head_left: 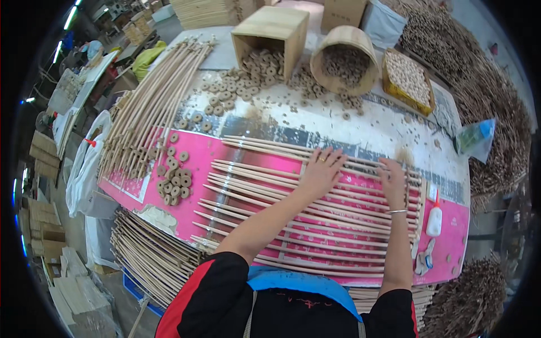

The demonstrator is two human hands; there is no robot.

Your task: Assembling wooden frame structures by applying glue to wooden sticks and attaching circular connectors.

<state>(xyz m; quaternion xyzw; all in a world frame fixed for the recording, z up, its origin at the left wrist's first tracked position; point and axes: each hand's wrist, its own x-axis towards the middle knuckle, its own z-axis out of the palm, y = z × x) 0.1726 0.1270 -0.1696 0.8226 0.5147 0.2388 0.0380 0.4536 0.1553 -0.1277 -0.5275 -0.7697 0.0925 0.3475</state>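
I've got the wooden sticks [265, 145] lying side by side across the pink sheet [197, 151], on the near half of the table [389, 127]. The left hand [322, 172] is palm down with its fingers loosely spread over the upper sticks, definitely not clenched. The right hand [393, 183] has its fingers bent near the right ends of the upper ones, and honestly I can't tell from here if it's pinching any or just touching. Off to the right there's a white bottle [434, 221] with a red tip. Left of the sticks I see a small heap of brown rings [176, 183], and beyond that a slanting bunch of rods [158, 96]. Far side: a square box [298, 45] with more rings spilling out, a tipped round tub [345, 34] of brown bits, and a yellow tray [408, 105] full of little pale pieces.
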